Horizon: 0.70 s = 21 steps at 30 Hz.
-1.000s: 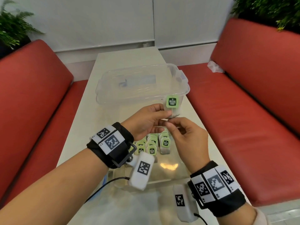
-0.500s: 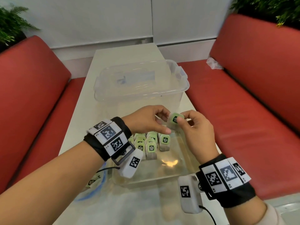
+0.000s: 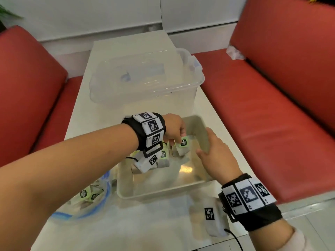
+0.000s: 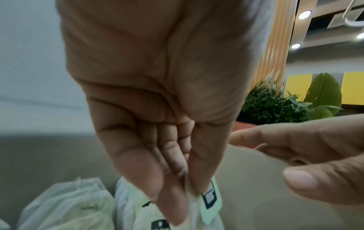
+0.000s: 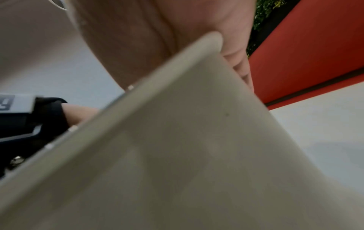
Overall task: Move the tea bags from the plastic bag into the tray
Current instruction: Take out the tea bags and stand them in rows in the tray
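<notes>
As my left hand (image 3: 174, 130) pinched a tea bag (image 3: 182, 148) and lowered it into the tray (image 3: 159, 193), my right hand (image 3: 215, 156) gripped the tray's right wall, fingers curled over its rim; several tea bags (image 3: 163, 159) already stood inside; more waited in the plastic bag (image 3: 87, 198) just left of the tray, so I judged the job partly done.
</notes>
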Available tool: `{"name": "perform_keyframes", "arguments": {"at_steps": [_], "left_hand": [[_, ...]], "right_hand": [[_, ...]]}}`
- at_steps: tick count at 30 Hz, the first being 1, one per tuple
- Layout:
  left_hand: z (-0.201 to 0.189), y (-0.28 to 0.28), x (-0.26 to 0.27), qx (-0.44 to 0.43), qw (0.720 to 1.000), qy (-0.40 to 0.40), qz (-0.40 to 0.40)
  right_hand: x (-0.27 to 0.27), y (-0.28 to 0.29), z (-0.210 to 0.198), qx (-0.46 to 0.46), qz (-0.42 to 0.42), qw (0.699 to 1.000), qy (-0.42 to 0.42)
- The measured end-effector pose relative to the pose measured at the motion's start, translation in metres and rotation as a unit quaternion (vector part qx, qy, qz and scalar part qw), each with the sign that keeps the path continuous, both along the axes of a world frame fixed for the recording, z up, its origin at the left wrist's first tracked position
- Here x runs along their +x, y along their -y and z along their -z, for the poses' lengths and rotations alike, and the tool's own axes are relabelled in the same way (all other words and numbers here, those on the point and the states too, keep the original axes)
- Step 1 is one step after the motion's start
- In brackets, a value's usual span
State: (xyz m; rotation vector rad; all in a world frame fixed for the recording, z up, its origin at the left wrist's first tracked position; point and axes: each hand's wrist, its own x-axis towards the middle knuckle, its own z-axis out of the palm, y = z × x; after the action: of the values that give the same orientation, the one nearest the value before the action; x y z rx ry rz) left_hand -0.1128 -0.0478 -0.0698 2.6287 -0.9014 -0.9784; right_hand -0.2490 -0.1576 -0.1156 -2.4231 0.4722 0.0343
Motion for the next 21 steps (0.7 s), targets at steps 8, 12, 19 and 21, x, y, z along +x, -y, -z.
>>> {"name": "perform_keyframes", "arguments": {"at_steps": [8,12,19,21], "left_hand": [[0.024,0.008,0.003,0.09,0.995,0.003,0.045],[0.024,0.009,0.003,0.118,0.99,0.045,0.068],[0.014,0.007,0.005,0.077,0.981,0.158,0.077],[0.012,0.007,0.003,0.064,0.99,0.094,0.083]], "right_hand": [[0.001,-0.002,0.004,-0.032,0.008,0.999,-0.005],[0.002,-0.002,0.005,-0.039,0.009,0.999,-0.004],[0.003,-0.002,0.007,-0.043,0.009,0.999,0.001],[0.003,-0.002,0.007,-0.046,0.011,0.999,0.0]]}}
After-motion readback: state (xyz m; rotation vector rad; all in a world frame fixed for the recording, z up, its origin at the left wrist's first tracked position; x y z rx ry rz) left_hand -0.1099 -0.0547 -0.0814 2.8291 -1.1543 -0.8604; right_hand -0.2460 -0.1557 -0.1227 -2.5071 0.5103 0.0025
